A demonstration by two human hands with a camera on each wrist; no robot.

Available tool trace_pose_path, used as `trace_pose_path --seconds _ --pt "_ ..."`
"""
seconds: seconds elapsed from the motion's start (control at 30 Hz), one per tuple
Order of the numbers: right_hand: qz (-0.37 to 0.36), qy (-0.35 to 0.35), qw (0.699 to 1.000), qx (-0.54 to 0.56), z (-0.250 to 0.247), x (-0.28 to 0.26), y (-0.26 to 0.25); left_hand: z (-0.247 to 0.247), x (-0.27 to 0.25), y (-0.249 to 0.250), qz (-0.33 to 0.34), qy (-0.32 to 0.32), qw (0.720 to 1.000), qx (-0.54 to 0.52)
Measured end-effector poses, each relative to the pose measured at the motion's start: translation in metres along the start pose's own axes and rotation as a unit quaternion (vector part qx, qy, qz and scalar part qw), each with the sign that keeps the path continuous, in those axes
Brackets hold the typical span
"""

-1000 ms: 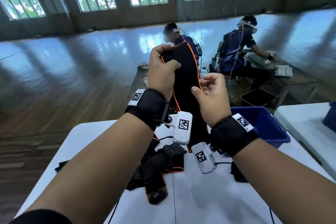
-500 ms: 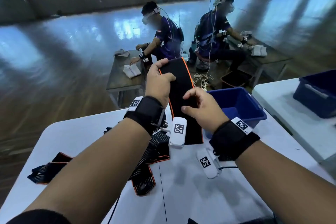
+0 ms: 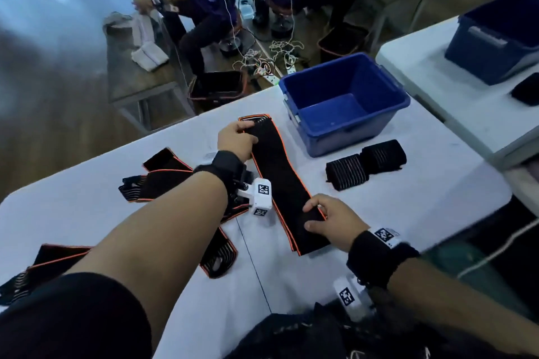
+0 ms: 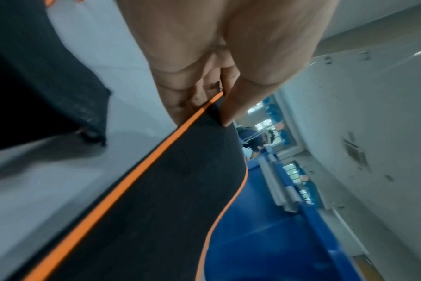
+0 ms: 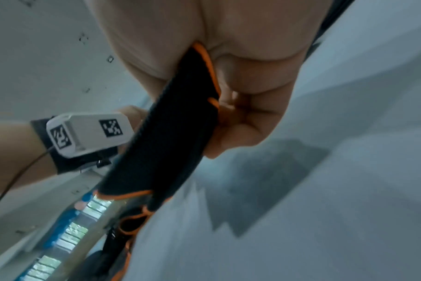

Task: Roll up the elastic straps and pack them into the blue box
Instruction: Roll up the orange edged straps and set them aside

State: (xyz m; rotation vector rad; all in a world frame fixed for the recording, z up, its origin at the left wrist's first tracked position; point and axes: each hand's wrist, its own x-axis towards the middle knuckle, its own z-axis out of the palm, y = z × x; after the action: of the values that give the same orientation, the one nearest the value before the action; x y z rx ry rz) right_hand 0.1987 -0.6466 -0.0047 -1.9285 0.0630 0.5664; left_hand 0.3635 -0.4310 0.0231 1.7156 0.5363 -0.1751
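A long black elastic strap (image 3: 280, 181) with orange edging lies stretched on the white table (image 3: 379, 213), folded double. My left hand (image 3: 236, 140) pinches its far end; thumb and fingers clamp the orange edge of the strap (image 4: 161, 186) in the left wrist view. My right hand (image 3: 332, 220) grips the near end, fingers curled round the strap (image 5: 171, 136). The blue box (image 3: 347, 102) stands just right of the far end, nothing visible inside. Two rolled straps (image 3: 364, 163) lie in front of the box.
Several loose straps (image 3: 157, 178) lie in a heap left of my left arm, more at the near left edge (image 3: 43, 265). A second table at right carries another blue box (image 3: 495, 38). Two people sit at a bench beyond the table.
Both hands have brought the strap down from in front of me and laid it flat on the table. The right hand slid toward the near end. The view tilted downward.
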Motion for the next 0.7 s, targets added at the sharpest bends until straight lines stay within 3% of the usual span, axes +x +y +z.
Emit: trace_pose_path --seconds 0.1,0.33,0.53,0.7 --pt "0.048 0.041 0.994 -0.09 0.005 -0.01 0.014 0.01 0.004 -0.023 -0.028 -0.039 0.998 0.033" --pt "0.073 0.101 0.986 -0.112 0.011 -0.015 0.025 0.008 0.027 -0.053 -0.002 0.004 0.988 0.157" --pt "0.066 0.109 0.982 -0.142 0.01 -0.009 0.023 -0.01 0.031 -0.047 0.087 -0.002 0.957 0.275" --pt "0.056 0.113 0.979 -0.162 0.007 -0.004 0.029 -0.022 -0.002 -0.044 0.15 0.026 0.933 0.326"
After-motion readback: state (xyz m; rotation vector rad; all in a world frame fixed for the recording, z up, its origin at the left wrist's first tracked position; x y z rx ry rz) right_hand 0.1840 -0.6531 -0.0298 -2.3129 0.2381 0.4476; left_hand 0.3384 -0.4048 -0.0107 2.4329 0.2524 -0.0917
